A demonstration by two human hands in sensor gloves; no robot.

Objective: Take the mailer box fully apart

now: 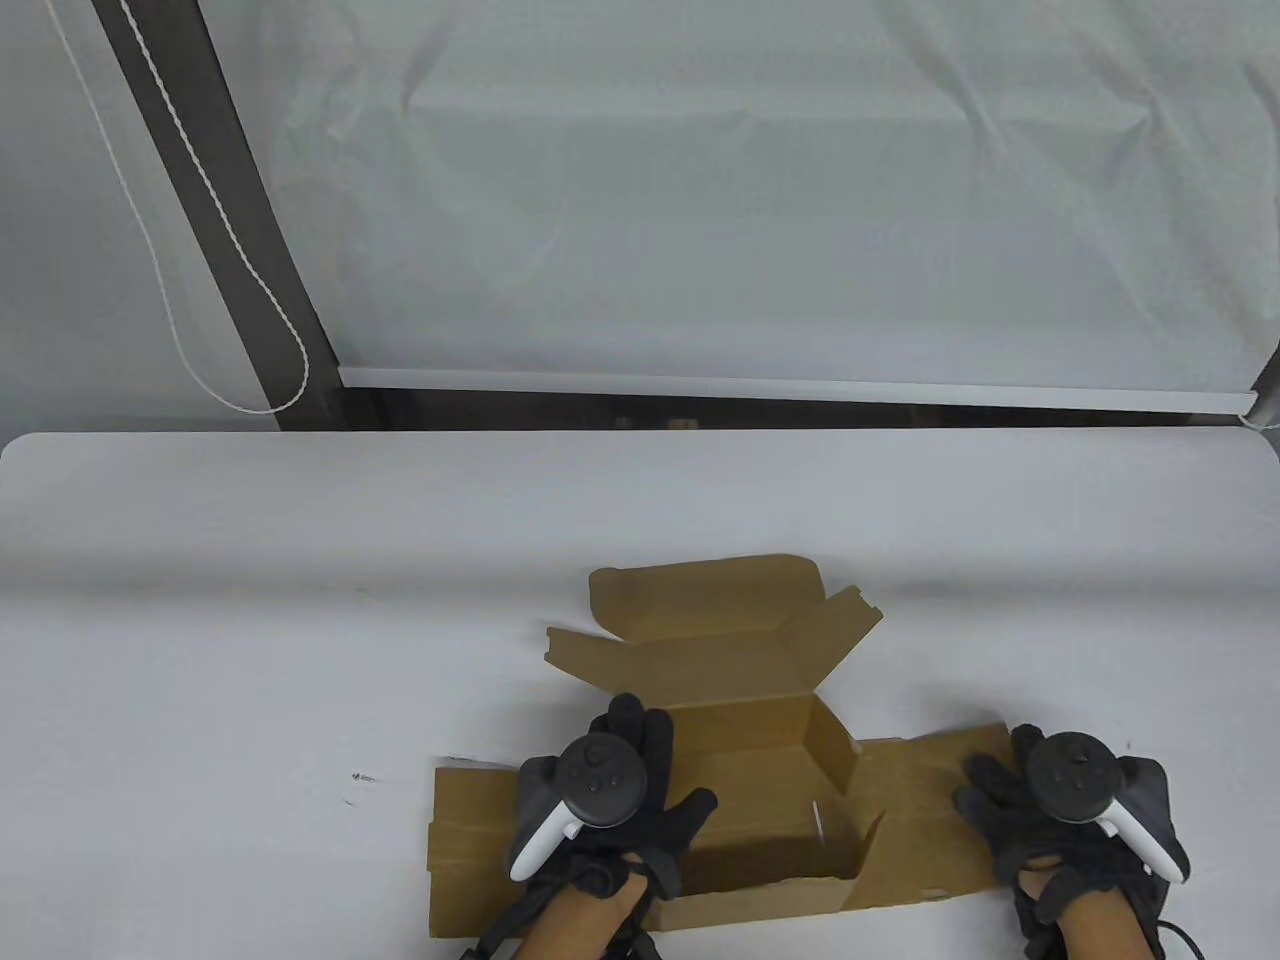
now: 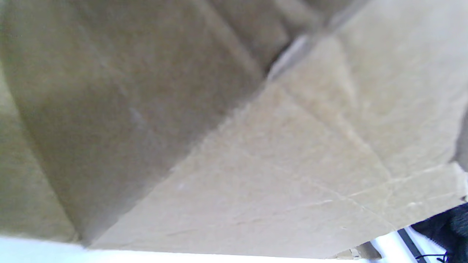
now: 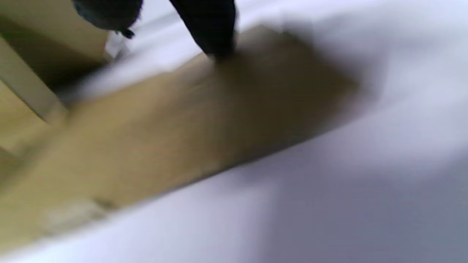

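Observation:
A brown cardboard mailer box [image 1: 740, 760] lies partly unfolded at the front middle of the white table [image 1: 250, 620]. Its lid [image 1: 700, 600] stands open at the back, and its side panels lie flat to the left [image 1: 470, 850] and right [image 1: 920, 800]. My left hand [image 1: 610, 790] rests with fingers spread on the left part of the box. My right hand [image 1: 1040, 810] presses flat on the right side panel, whose cardboard shows blurred in the right wrist view [image 3: 164, 131] with a fingertip [image 3: 215, 40] touching it. The left wrist view shows only cardboard [image 2: 234, 146] up close.
The table's far edge [image 1: 640, 435] runs in front of a white curtain [image 1: 760, 200] and a dark post [image 1: 230, 210] with a cord. The table's front edge is at my wrists.

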